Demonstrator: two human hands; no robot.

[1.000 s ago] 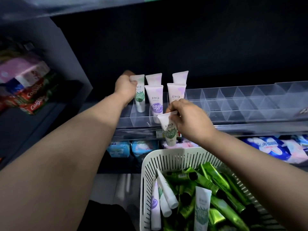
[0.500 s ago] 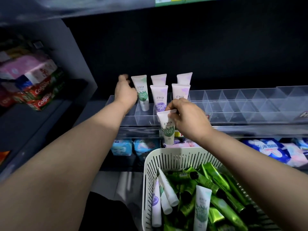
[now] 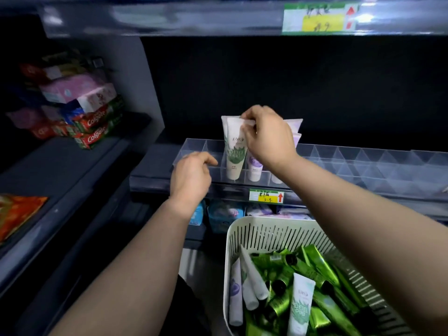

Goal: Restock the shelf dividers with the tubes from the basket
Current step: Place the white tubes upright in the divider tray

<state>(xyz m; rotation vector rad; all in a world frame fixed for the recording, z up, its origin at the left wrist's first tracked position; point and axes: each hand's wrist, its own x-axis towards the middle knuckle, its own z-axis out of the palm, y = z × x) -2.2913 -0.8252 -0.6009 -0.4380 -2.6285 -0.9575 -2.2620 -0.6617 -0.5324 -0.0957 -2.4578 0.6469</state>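
Right hand [image 3: 264,139] pinches a white green-printed plastic tube [image 3: 235,154]; left hand [image 3: 191,178] relaxed, empty. Few clear divider slots [image 3: 363,163] filled; white slotted basket [image 3: 266,231] below mostly full.

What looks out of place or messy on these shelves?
Nothing looks spilled or damaged. The red and green cardboard toothpaste boxes on the dark left shelf lie in a crooked pile, at mixed angles, while the white plastic tubes stand upright in the clear plastic shelf divider.
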